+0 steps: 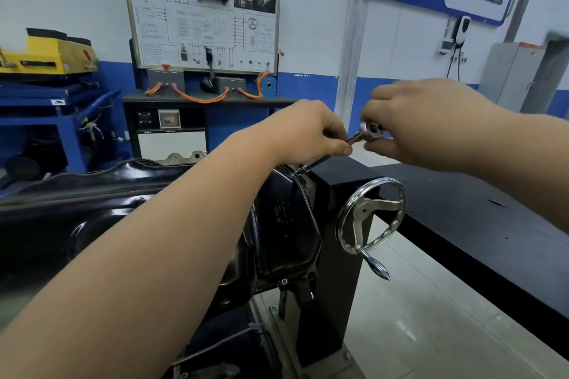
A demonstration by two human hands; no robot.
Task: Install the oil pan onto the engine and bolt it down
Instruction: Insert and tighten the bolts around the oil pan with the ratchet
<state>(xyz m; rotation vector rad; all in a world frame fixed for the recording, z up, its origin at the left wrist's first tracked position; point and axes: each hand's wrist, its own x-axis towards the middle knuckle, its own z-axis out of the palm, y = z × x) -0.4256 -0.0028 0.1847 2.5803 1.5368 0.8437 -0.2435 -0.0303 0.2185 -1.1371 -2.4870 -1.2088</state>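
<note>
Left forearm (154, 255) crosses glossy black steel oil pan (101, 191) seated on engine (286, 224); left hand (311, 132) pinches thin dark extension bar (317, 161), apparently steadying it at pan rim, while right hand (415, 123) grips silver ratchet head (371, 131).

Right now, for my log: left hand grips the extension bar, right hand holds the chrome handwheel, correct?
No. In the head view the right hand holds the ratchet head atop the extension bar, not the handwheel; the left hand does grip the bar.
</note>
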